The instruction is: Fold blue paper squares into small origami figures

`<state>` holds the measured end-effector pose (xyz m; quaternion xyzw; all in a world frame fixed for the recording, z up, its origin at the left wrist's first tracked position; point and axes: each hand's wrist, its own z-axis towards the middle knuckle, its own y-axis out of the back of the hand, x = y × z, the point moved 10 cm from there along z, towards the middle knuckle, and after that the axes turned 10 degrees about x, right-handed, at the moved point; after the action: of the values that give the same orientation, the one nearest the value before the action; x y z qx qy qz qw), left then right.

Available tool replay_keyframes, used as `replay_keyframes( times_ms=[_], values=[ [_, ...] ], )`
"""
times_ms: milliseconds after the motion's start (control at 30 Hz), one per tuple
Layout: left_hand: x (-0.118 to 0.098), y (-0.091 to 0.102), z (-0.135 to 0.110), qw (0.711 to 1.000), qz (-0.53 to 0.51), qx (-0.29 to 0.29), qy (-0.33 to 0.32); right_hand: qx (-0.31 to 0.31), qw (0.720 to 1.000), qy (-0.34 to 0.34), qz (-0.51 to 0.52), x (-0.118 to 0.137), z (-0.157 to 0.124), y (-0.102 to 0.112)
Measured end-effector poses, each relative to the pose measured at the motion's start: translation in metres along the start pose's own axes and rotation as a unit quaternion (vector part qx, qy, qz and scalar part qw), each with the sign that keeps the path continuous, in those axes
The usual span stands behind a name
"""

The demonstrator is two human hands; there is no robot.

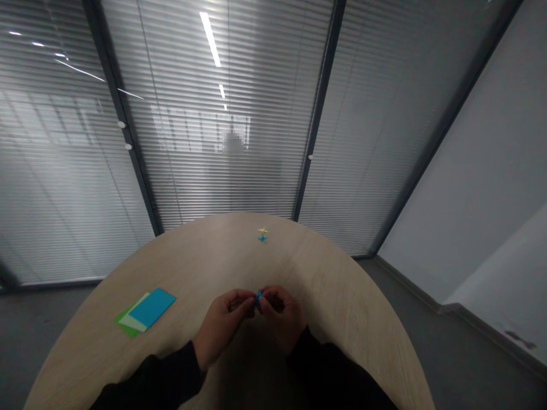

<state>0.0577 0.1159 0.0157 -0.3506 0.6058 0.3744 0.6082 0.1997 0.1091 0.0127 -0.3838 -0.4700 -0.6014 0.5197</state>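
Observation:
Between my left hand (224,324) and my right hand (280,316), a small piece of folded blue paper (258,298) is pinched in the fingertips of both hands. Most of it is hidden by my fingers, so its shape cannot be made out. Left of my hands lie a blue sheet (152,307), a pale sheet (135,319) and a green sheet (125,320), overlapping in a loose stack. Far ahead, a small yellow folded paper figure (262,230) sits just behind a small blue one (262,238).
All of this is on a rounded light wood-grain table (213,256). Beyond it stand glass partitions with slatted blinds (231,171) and dark frames. A white wall (470,199) is at the right, and grey floor (444,319) surrounds the table.

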Motion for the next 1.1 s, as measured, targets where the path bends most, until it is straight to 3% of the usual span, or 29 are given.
replay_keyframes(
  times_ms=[300, 600, 833, 1100],
  values=[
    [-0.017, 0.002, -0.005, 0.990, 0.128, -0.042, -0.047, -0.014, 0.999, 0.000, -0.052, 0.001, -0.003, 0.000],
    [-0.028, -0.004, -0.011, 0.972, 0.209, -0.046, -0.097, 0.020, 0.998, -0.026, 0.057, -0.006, 0.002, 0.000],
    [-0.011, -0.010, -0.003, 0.981, 0.193, 0.014, -0.031, 0.004, 1.000, 0.000, 0.029, 0.002, 0.002, 0.003],
    [-0.018, -0.004, -0.007, 0.967, 0.255, -0.012, -0.022, 0.060, 0.987, -0.075, 0.129, -0.013, 0.004, -0.011]
  ],
)
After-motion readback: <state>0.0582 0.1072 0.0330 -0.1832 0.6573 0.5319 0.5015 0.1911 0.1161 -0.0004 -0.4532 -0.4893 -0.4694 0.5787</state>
